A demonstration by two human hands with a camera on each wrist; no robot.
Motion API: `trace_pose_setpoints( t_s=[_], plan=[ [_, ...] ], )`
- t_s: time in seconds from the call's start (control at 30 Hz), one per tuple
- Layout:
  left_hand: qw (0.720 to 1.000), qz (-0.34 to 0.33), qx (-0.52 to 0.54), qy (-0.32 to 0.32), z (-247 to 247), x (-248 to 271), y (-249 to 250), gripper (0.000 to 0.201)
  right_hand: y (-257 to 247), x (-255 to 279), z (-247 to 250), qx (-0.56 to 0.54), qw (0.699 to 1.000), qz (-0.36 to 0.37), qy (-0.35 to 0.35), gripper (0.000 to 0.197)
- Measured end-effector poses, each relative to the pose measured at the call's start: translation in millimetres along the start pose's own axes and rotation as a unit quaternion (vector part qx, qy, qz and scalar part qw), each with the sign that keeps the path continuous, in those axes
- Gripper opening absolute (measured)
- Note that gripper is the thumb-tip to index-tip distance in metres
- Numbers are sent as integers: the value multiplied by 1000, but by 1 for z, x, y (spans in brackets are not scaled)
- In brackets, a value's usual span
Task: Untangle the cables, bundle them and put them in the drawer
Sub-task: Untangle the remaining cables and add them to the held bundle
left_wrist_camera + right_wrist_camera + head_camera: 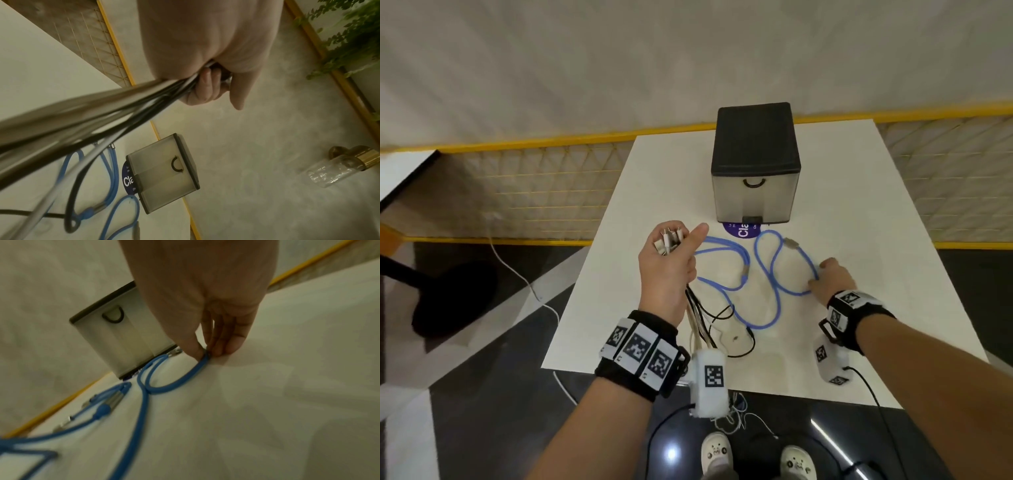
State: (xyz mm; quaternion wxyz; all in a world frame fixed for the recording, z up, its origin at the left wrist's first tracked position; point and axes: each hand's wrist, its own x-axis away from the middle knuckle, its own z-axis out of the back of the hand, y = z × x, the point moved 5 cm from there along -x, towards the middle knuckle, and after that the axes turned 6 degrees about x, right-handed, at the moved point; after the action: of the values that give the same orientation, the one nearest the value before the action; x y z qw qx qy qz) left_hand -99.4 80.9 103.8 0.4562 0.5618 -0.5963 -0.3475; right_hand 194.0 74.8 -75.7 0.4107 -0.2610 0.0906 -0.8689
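Observation:
A blue cable (774, 274) lies in loops across the white table (859, 240), its metal plugs spread near the middle. My right hand (830, 279) reaches down at the cable's right loop and pinches the blue cable (197, 368) between thumb and fingertips (232, 347). My left hand (667, 260) is raised above the table's left part, gripping a bunch of black and white cables (698, 315) whose plugs stick out above the fist; the strands (102, 110) hang down to the tabletop. The small drawer unit (755, 164) stands at the back with its drawer closed.
A round blue sticker (739, 230) lies just in front of the drawer unit. The table's left edge runs close to my left wrist. A white cord (517, 270) trails over the dark floor on the left, and yellow mesh fencing (534, 192) stands behind.

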Motion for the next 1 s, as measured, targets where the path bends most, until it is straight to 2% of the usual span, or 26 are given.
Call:
trace_pose_setpoints(
  t_s=[0.07,0.13,0.2,0.27,0.37,0.47,0.57,0.67,0.73,0.8,0.9,1.0],
  plan=[
    [1000,-2,0,16,-1,-1,1,30,-1,3,3,-36,999,0,14,37],
    [999,1,5,33,-2,-2,2,27,-12,15,13,-139,987,55,63,27],
    [999,6,11,37,-4,-1,3,21,-32,41,29,-281,948,124,87,17],
    [1000,12,4,24,-10,2,4,17,-55,77,48,-363,907,192,94,10],
    [999,19,-26,-17,-28,10,5,15,-85,145,76,-392,864,310,65,12],
    [994,21,-82,-62,-46,21,10,27,-100,202,91,-372,832,411,25,17],
    [992,1,-94,-89,-51,31,22,18,-99,229,84,-312,833,457,-8,18],
    [995,-40,-54,-74,-41,35,44,9,-85,239,64,-244,847,467,-71,12],
    [996,-55,-19,-65,-26,34,57,9,-70,238,51,-170,861,471,-94,19],
    [996,-59,29,-68,-13,35,66,14,-56,230,48,-150,871,457,-102,26],
    [993,-51,46,-92,-5,43,71,26,-50,213,66,-166,888,425,-57,34],
    [987,-61,-31,-145,-15,58,70,23,-64,211,99,-158,889,429,15,42]
  ],
)
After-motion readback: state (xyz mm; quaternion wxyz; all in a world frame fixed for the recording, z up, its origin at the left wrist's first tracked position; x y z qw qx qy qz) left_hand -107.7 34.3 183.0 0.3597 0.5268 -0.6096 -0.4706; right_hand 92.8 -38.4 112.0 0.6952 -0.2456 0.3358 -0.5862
